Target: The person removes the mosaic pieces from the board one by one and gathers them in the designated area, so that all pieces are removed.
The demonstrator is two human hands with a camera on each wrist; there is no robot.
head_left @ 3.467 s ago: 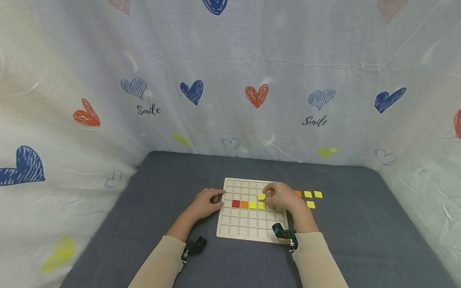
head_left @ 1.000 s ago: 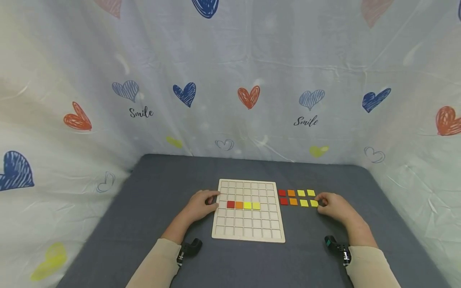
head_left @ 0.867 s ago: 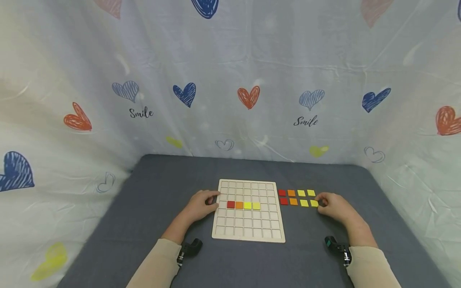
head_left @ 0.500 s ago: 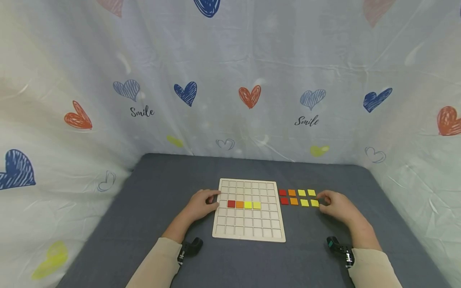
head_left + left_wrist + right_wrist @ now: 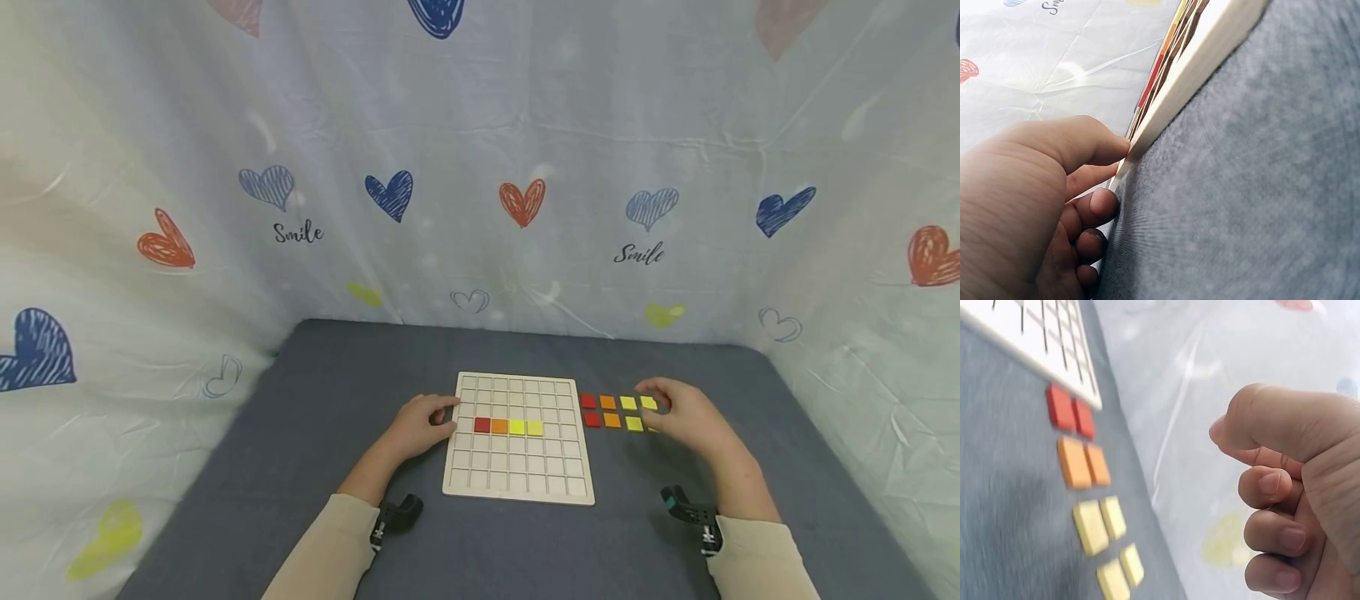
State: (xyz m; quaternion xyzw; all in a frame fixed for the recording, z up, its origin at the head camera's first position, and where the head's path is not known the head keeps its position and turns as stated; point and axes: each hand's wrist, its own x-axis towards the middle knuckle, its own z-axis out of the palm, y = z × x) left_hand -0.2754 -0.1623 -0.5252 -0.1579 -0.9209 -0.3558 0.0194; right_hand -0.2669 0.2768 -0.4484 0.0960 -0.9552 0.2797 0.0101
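Observation:
A pale wooden grid board (image 5: 517, 467) lies on the table with a red tile (image 5: 482, 425), an orange tile (image 5: 499, 426) and two yellow tiles (image 5: 526, 427) in one row of its cells. The thumb and index finger of my left hand (image 5: 412, 429) rest against the board's left edge, a little apart from each other. My right hand (image 5: 686, 414) is raised over the right end of the loose tiles, thumb and index finger apart, holding nothing. It partly covers the end yellow tiles in the head view; both show in the right wrist view.
Right of the board lie two rows of loose tiles: red tiles (image 5: 592, 420), orange tiles (image 5: 612, 421) and several yellow tiles (image 5: 634, 423). A dark grey cloth (image 5: 480, 542) covers the table. Behind it hangs a white curtain (image 5: 450, 258) printed with hearts.
Earlier my right hand moved from the board out to the far right tiles. Since half a second ago it has lifted off and shifted slightly left. My left hand stays at the board's edge.

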